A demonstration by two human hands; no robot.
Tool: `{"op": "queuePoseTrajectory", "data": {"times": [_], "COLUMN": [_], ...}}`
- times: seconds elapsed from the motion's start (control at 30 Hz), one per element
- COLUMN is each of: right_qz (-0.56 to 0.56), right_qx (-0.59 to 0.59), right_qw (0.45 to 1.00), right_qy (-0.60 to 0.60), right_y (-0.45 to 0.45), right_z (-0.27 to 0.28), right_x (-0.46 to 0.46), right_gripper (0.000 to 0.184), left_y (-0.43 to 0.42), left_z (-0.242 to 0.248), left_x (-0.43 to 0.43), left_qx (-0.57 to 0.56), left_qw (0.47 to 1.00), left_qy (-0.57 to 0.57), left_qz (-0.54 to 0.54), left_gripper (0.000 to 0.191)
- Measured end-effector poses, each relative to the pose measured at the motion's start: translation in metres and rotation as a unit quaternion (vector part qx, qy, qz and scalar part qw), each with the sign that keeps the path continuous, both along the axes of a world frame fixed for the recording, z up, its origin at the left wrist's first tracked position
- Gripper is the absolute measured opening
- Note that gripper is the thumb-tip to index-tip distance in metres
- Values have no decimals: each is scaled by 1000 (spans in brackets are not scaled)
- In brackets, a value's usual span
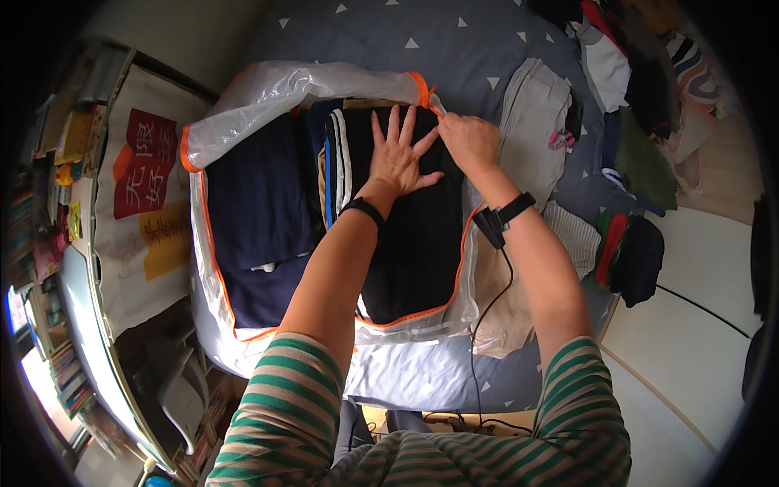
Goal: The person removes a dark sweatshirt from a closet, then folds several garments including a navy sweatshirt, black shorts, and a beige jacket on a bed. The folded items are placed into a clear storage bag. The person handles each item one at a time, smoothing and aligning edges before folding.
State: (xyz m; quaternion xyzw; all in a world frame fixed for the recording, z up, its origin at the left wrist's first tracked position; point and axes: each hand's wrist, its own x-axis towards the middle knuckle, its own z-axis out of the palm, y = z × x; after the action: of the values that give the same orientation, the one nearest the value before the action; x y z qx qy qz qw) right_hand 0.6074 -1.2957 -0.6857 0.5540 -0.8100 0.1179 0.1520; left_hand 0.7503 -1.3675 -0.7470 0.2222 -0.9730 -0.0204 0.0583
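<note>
A clear plastic storage bag [471, 286] with orange zipper trim lies open on the bed, its lid [310, 82] folded back along the far side. Folded clothes fill it: a dark navy stack [261, 195] on the left and a black stack [420, 262] on the right. Between them, white, blue and tan folded edges [338, 158] show. My left hand [395, 155] presses flat on the black stack, fingers spread. At the bag's far right corner, my right hand [471, 145] pinches the orange-trimmed edge; its fingertips are partly hidden.
Light grey trousers [529, 122] lie right of the bag, near a patterned scrunchie [561, 140]. Farther right are a striped garment [572, 234], rolled dark clothes [636, 259] and a loose clothing pile [645, 152]. A black cable [484, 316] hangs from my right wrist. Shelving [79, 182] borders the left.
</note>
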Motion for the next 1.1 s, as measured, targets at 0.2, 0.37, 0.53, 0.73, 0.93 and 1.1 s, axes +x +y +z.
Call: {"op": "queuePoseTrajectory", "data": {"times": [0.2, 0.37, 0.53, 0.73, 0.93, 1.1], "right_qz": [-22, -43, -79, -440, -471, -412], "right_qx": [73, 386, -41, 11, -249, -319], "right_qw": [992, 906, 948, 791, 573, 328], "right_qy": [-98, -166, -305, -425, -623, -788], "right_y": [59, 179, 315, 512, 517, 500], "right_z": [53, 73, 80, -14, -123, -59], "right_x": [98, 209, 157, 120, 163, 173], "right_gripper": [60, 89, 62, 82, 81, 50], "left_y": [-3, 10, 64, 257, 409, 425], "left_z": [-13, 23, 119, 198, 190, 208], "left_x": [-8, -3, 65, 248, 307, 310], "left_qx": [-88, -25, 34, 291, 511, 479], "left_qw": [995, 999, 998, 954, 849, 871], "left_qy": [47, 18, 47, 63, -135, -110], "left_qz": [-7, -35, 28, -40, -3, -23], "left_gripper": [87, 91, 89, 74, 55, 62]}}
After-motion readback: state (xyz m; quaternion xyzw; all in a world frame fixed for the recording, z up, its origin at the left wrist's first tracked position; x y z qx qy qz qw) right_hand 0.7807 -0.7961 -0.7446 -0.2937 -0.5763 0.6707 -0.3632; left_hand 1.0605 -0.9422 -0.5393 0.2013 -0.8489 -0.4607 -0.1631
